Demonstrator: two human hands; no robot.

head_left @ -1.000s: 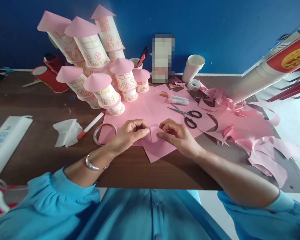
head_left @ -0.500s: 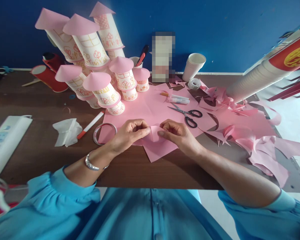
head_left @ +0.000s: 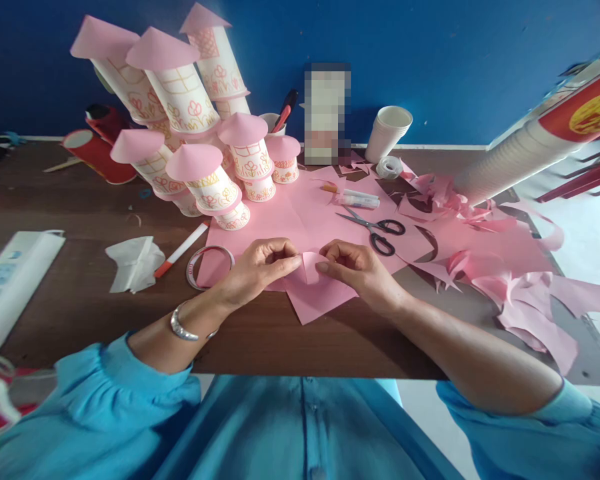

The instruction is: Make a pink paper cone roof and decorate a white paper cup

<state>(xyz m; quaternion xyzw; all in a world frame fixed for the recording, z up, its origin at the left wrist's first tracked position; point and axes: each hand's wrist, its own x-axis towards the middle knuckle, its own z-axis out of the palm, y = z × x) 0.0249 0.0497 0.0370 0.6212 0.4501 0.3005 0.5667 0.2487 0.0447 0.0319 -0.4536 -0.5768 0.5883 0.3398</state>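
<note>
Between my two hands is a small piece of pink paper [head_left: 312, 267] with a crease or overlapping edge down its left part. My left hand [head_left: 267, 263] pinches its left side between thumb and fingers. On the right side, my right hand [head_left: 353, 267] grips it the same way, thumb on top. Under the hands lies a larger pink paper sheet [head_left: 307, 308], its corner pointing at me. Black-handled scissors [head_left: 377, 230] rest partly open just beyond my right hand. A ring of tape [head_left: 193, 270] lies by my left wrist.
Decorated paper-cup towers [head_left: 195, 120] with pink cone roofs stand back left. Pink paper scraps [head_left: 525, 293] cover the right side, near a long stack of cups [head_left: 515, 163]. A marker [head_left: 183, 250], crumpled white tissue [head_left: 136, 263] and a power strip [head_left: 17, 287] lie left.
</note>
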